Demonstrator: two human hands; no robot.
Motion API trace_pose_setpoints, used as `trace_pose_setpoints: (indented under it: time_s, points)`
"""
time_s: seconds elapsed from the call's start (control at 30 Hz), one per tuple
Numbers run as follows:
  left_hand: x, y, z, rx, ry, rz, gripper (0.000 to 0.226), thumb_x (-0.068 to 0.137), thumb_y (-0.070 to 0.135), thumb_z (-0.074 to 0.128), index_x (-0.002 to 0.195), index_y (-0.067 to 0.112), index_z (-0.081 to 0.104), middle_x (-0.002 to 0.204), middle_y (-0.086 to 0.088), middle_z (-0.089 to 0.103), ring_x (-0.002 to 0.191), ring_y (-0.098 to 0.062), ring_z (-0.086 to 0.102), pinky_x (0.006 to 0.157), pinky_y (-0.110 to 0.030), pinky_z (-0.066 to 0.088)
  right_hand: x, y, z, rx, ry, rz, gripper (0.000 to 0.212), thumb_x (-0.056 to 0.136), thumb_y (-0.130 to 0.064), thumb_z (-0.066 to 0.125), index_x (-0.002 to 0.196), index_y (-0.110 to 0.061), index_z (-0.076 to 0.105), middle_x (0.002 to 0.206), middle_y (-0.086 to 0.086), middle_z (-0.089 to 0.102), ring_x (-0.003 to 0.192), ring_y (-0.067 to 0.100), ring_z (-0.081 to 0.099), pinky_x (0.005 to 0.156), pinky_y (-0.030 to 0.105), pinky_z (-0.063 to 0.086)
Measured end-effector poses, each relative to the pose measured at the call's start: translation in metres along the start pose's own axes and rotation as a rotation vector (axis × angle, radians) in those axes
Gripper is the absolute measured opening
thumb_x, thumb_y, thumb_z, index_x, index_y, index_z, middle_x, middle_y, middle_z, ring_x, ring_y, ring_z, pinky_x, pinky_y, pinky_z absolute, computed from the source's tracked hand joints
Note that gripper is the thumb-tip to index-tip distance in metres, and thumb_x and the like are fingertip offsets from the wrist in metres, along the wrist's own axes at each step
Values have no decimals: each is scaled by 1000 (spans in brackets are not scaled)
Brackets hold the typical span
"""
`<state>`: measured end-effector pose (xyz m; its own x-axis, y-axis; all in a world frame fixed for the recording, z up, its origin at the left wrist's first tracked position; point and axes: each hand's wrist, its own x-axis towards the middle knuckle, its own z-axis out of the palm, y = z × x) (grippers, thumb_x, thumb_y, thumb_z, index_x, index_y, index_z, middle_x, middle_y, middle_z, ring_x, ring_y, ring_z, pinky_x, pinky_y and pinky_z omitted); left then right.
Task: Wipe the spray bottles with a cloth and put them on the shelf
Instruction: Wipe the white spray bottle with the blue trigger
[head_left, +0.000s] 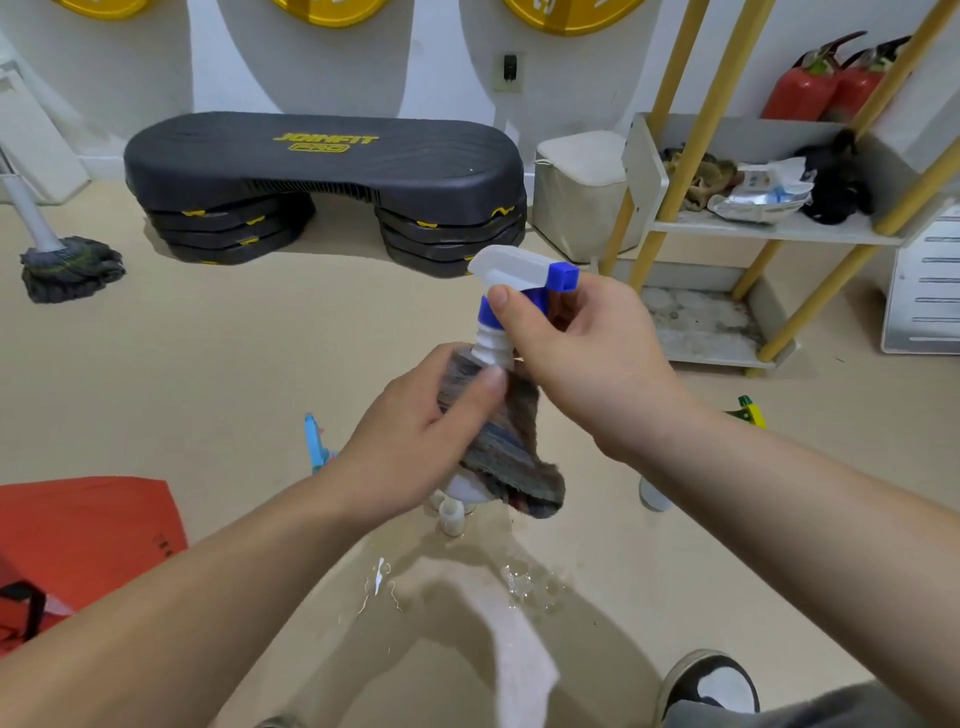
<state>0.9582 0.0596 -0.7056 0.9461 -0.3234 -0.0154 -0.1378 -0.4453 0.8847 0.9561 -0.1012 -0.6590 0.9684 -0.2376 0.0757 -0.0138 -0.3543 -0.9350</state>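
Two hands, cloth hiding spray bottle body, only trigger head visible

Black step platform by wall, mop left, 2 red extinguishers right.

Your bottle: smooth glossy plastic; your cloth: fuzzy grey fabric; floor: smooth, wet sheen; step: matt ribbed plastic

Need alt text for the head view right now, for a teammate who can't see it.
Two bare hands hold a spray bottle over a beige floor: the right hand grips its blue-and-white trigger head, the left hand wraps a grey cloth around its body. A yellow-legged shelf stands behind on the right.
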Motion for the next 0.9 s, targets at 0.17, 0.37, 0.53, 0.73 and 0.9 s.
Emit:
trace_pose_setpoints:
  time_s: [0.17,0.37,0.53,0.73,0.9]
  points:
    - [6,-11,-2,-427,-69,-418,53,104,67,35,96,41,80,99,15,81,99,-6,76,101,-38,57,9,7,-14,207,6,113,28,97,-37,68,103,-10,72,98,21,74,77,29,68,81,66,58]
    - [-8,7,18,186,61,121,30,100,60,46,117,37,58,107,16,69,104,-6,65,88,-33,52,0,16,2,98,-32,99,27,94,-37,70,92,-10,74,79,11,72,72,19,66,79,42,59]
    - [1,-12,8,28,3,113,25,111,46,41,114,35,63,102,14,71,99,-7,67,85,-28,52,4,15,1,147,-15,126,48,83,-51,66,103,-7,71,104,25,71,99,45,68,85,66,58]
    - [2,-3,9,-233,61,-300,44,111,47,36,100,24,71,94,6,78,94,-16,73,80,-32,53,2,20,-2,183,9,168,27,93,-43,68,99,-17,73,100,14,76,98,38,71,89,59,60]
    - [-10,3,18,191,97,165,19,106,46,46,110,33,59,98,13,68,94,-9,63,80,-34,51,-2,19,7,127,-39,127,23,96,-35,68,99,-14,74,97,18,75,94,36,72,89,56,59]
